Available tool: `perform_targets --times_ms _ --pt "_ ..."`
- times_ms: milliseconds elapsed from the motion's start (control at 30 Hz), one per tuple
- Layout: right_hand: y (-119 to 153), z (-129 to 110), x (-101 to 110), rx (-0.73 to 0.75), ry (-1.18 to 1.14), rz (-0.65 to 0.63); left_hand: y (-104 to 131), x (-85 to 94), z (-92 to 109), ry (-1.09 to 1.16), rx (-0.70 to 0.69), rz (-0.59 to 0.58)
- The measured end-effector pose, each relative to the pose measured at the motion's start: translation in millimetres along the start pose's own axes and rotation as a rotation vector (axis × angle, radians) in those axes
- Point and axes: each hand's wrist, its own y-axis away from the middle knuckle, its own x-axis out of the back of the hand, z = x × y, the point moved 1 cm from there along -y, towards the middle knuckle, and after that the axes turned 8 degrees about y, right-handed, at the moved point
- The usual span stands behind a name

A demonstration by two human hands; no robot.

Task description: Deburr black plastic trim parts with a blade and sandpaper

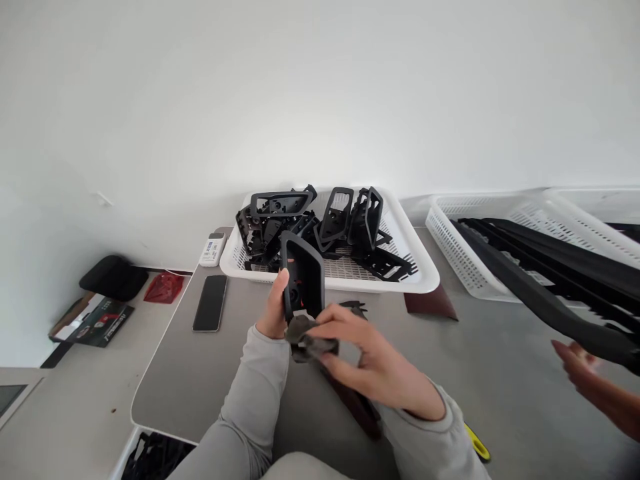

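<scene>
Black frame (311, 273), gripped by the left hand (273, 310), likely wants light, even pressure from the right hand (363, 353), pinching a blurred grey-brown pad (300, 329) at its lower end.

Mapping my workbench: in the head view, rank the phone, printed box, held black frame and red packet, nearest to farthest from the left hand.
1. Black frame, in the left hand.
2. Phone, leftward on the table.
3. Red packet, past the table's left edge.
4. Printed box, farther left.

Head-worn view, facing forward and down, hands (383, 369) close, wall (320, 93) beyond
</scene>
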Motion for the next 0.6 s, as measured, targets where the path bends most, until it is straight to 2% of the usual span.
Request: perform_targets --times_ms 67,100,167,267,300,367,433,500,567,600 --pt "-2.9 2.6 -10.4 0.035 0.058 -0.073 3.6 0.4 -1.6 -0.053 0.063 -0.048" --pt "-3.8 5.4 -13.0 0.033 0.098 -0.035 4.6 0.4 -2.1 -0.075 0.083 -0.069" --pt "-3.5 12.7 -11.6 -0.013 0.193 0.206 5.0 -0.5 -2.4 -0.114 0.087 -0.115" --pt "1.0 22.4 -1.7 -0.107 0.34 0.684 3.4 -3.0 -3.3 -0.182 0.09 -0.21" --pt "2.2 24.2 0.8 -0.113 0.384 0.796 2.9 -3.7 -4.2 -0.212 0.108 -0.248" --pt "2.4 26.3 3.3 -0.09 0.468 0.909 2.3 -4.1 -6.4 -0.27 0.159 -0.301" --pt "0.1 27.9 3.6 -0.063 0.528 0.896 2.1 -3.4 -7.9 -0.302 0.168 -0.301" --pt "-2.0 29.6 4.7 -0.094 0.544 0.849 2.0 -2.2 -7.2 -0.283 0.121 -0.233" --pt "-2.5 30.7 7.7 -0.162 0.505 0.689 2.1 -1.0 -4.4 -0.209 0.049 -0.131" --pt "-2.2 30.6 9.2 -0.19 0.469 0.528 2.1 -0.4 -2.6 -0.169 0.018 -0.079"
